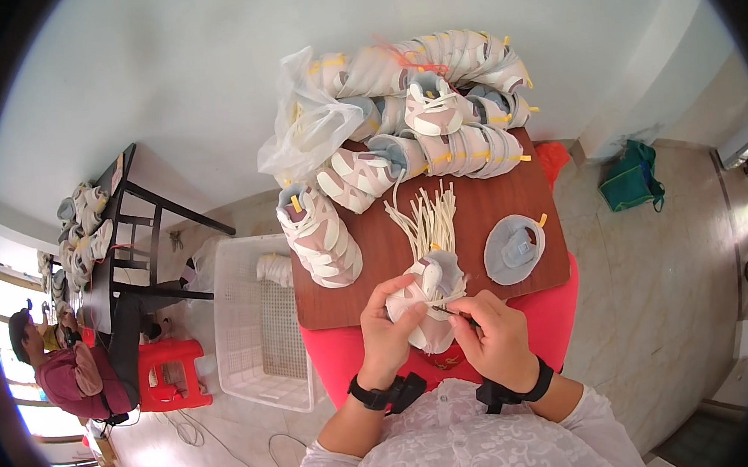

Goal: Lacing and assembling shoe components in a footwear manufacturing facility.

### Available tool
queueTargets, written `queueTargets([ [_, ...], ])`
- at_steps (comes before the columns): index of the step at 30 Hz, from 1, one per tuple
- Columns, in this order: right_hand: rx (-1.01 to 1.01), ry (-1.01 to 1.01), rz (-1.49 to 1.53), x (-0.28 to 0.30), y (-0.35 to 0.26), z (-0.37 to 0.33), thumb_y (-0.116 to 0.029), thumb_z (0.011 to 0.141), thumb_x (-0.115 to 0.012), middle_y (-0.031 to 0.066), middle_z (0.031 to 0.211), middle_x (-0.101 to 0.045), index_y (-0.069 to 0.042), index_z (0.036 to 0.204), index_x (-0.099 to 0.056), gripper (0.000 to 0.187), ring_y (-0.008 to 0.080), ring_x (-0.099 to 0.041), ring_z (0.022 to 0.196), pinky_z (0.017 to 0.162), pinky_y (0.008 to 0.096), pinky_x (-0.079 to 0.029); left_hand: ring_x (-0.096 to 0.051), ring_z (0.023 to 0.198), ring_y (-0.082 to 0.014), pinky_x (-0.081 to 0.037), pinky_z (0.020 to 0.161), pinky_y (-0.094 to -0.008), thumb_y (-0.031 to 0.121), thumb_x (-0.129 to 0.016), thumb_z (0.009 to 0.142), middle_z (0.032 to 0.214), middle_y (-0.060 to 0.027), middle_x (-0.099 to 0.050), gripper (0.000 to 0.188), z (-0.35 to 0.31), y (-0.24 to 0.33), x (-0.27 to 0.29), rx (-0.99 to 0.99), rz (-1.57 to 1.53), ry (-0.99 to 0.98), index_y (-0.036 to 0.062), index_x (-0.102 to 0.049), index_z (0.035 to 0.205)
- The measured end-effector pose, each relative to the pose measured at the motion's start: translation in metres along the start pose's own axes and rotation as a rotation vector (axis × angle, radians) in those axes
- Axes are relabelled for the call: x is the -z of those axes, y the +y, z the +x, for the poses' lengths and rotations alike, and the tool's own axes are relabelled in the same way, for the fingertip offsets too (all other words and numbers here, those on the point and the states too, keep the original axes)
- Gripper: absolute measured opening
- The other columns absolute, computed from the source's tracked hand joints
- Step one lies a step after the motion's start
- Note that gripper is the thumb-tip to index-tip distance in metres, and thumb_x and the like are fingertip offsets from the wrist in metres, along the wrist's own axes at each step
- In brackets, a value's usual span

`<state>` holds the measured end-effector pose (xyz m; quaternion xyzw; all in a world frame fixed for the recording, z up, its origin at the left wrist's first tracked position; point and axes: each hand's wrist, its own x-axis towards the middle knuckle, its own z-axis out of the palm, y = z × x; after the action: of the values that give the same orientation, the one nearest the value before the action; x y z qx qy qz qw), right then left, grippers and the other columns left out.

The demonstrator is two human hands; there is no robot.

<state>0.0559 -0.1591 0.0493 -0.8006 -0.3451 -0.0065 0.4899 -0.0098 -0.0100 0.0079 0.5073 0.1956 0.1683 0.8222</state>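
Observation:
My left hand (387,335) grips a pale pink and white shoe upper (433,339) from its left side, thumb on top near the eyelets. In my right hand (497,333) is a thin dark hooked tool (441,309), held in a pinch, its tip at the lacing area of the upper. Just beyond the upper lies a bundle of cream shoelaces (425,222), fanned out on the brown table (492,201). A single upper (494,269) with grey-blue lining and a yellow tab rests to the right. My fingers partly cover the lace being worked.
Nested shoe uppers (318,237) line the table's left and far sides, with a clear plastic bag (307,126) over some. A white plastic crate (226,328) stands left on the floor. Farther left, a person (78,371) sits near a red stool (169,353). A green bag (632,179) lies right.

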Motion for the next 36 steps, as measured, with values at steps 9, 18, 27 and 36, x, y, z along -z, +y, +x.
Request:
queueTargets([
  [9, 0.026, -0.047, -0.052, -0.001, -0.002, 0.001, -0.006, 0.077, -0.064, 0.006, 0.077, -0.057, -0.008, 0.088, -0.061, 0.011, 0.0254, -0.059, 0.059, 0.049, 0.034, -0.047, -0.06, 0.095, -0.0132, -0.05, 0.083, -0.0272, -0.011, -0.059, 0.08, 0.108, -0.0093, -0.06, 0.04, -0.003, 0.003, 0.0, -0.02, 0.03, -0.015, 0.0002, -0.052, 0.118],
  [18, 0.175, -0.039, -0.328, 0.0, -0.004, -0.001, -0.006, 0.067, -0.065, 0.0021, 0.073, -0.05, -0.008, 0.09, -0.063, 0.024, 0.017, -0.056, 0.063, 0.049, 0.0294, -0.044, -0.059, 0.096, -0.0128, -0.049, 0.083, -0.0263, -0.009, -0.06, 0.081, 0.108, -0.0089, -0.06, 0.04, -0.005, 0.002, 0.004, -0.024, 0.124, -0.053, -0.0001, -0.051, 0.119],
  [27, 0.262, -0.048, -0.405, 0.0, 0.001, 0.003, -0.007, 0.065, -0.064, 0.0022, 0.074, -0.049, -0.006, 0.086, -0.062, 0.021, 0.0166, -0.054, 0.064, 0.049, 0.0287, -0.043, -0.056, 0.096, -0.0103, -0.047, 0.08, -0.0237, -0.007, -0.057, 0.083, 0.109, -0.0063, -0.055, 0.04, -0.015, 0.004, 0.0, -0.103, 0.287, -0.052, 0.0022, -0.049, 0.121],
  [36, 0.124, -0.07, -0.32, -0.007, -0.003, -0.001, -0.002, 0.069, -0.065, 0.0058, 0.075, -0.051, -0.006, 0.085, -0.06, 0.017, 0.0233, -0.056, 0.065, 0.054, 0.0345, -0.045, -0.056, 0.091, -0.0088, -0.047, 0.076, -0.0226, -0.007, -0.06, 0.081, 0.105, -0.004, -0.057, 0.038, -0.016, 0.001, -0.006, -0.159, 0.39, 0.025, 0.0015, -0.054, 0.117],
])
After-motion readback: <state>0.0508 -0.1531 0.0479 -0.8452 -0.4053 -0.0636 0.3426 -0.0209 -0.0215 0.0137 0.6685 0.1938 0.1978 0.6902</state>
